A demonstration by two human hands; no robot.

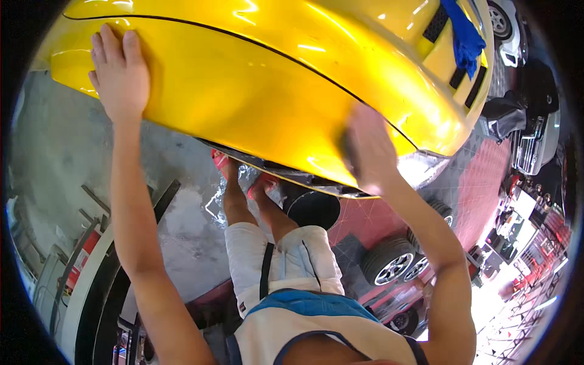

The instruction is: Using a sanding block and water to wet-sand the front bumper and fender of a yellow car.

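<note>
The yellow car body (243,91) is the largest thing here, spreading under the fingers of both hands and across the space between them, with a dark curved seam running beyond the left fingers and close by the right. A dark vehicle (535,131) stands well off to the right of the right fingers. Loose wheels (389,260) are on the floor, lower than the right fingers and nearer the person's body. A round black container (313,210) sits below and to the left of those fingers. A blue cloth (466,42) drapes over the bodywork, farther out and to their right. Red sandals (263,184) show between the two hands, beneath the panel's lower edge. The left hand (123,76) rests flat on the panel, its fingers extended and slightly spread, grasping nothing. The right hand (371,146) is motion-blurred over the panel; how far its fingers are open I cannot tell. A dark patch (349,146) at its left edge is too blurred to name.
</note>
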